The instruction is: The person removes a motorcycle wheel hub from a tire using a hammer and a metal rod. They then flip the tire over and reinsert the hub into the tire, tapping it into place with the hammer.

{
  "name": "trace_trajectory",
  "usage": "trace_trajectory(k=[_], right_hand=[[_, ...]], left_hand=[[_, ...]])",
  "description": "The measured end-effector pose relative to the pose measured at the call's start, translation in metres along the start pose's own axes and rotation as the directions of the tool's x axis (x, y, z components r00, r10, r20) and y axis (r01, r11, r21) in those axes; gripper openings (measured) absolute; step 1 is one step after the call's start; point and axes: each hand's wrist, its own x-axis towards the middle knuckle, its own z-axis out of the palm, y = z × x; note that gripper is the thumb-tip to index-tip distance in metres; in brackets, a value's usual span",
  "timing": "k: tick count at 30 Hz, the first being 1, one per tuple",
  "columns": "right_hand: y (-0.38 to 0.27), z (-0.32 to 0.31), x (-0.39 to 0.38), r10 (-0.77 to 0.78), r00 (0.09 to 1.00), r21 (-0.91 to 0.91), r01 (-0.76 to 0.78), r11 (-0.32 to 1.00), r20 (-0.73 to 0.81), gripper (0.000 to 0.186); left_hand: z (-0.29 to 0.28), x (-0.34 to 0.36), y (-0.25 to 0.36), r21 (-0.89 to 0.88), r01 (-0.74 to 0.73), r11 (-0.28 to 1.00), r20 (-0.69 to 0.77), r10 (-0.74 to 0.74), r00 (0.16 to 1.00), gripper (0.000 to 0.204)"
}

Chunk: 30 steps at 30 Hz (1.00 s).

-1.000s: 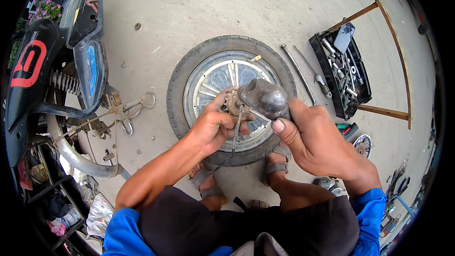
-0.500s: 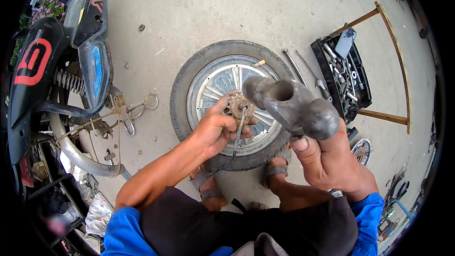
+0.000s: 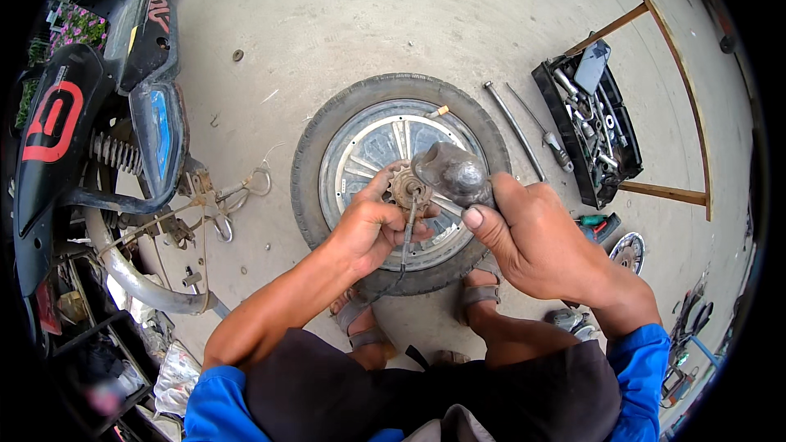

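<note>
Over on the left a stripped scooter [image 3: 90, 139] is standing with its spring and frame exposed, and loose brackets [image 3: 209, 205] are lying on the concrete floor [image 3: 327, 16] beside it. The left hand [image 3: 372, 229] is curling around the toothed hub [image 3: 408, 188] at the centre of the wheel [image 3: 401, 180], which is lying flat on the floor, and a thin cable is hanging down through the fingers. The right hand [image 3: 540, 241] is gripping a grey hammer [image 3: 454, 172], its head hovering just above the hub. Those left fingers are sitting close under the hammer head; a glancing blow could be catching them, or pinching the cable. Farther right, long rods [image 3: 514, 131] and an open tool tray [image 3: 589, 123] are lying well apart.
</note>
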Motion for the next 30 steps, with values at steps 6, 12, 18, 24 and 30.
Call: trace_trajectory(k=[6,12,18,24,30], right_hand=[[-0.001,0.003,-0.008,-0.058,0.997,0.088,0.062,0.994,-0.045,0.041],[-0.005,0.001,-0.004,-0.14,0.972,0.209,0.179,0.961,-0.19,0.04],[0.003,0.005,0.003,-0.024,0.998,0.08,0.019,0.997,0.061,0.044],[-0.011,-0.005,-0.008,-0.168,0.979,0.165,0.186,0.969,-0.119,0.044],[0.008,0.016,-0.009,0.008,0.999,0.12,-0.014,0.993,0.05,0.047]], left_hand=[[0.008,-0.006,0.007,0.006,-0.002,1.0,-0.017,0.002,1.0,0.091],[-0.001,-0.006,0.003,-0.016,-0.019,1.0,-0.02,0.018,1.0,0.091],[0.004,-0.001,0.005,0.0,0.008,1.0,-0.034,-0.008,0.999,0.093],[0.001,-0.009,0.002,-0.016,0.03,0.999,-0.132,-0.032,0.991,0.091],[-0.01,-0.014,-0.005,-0.052,0.051,0.997,-0.181,-0.06,0.982,0.091]])
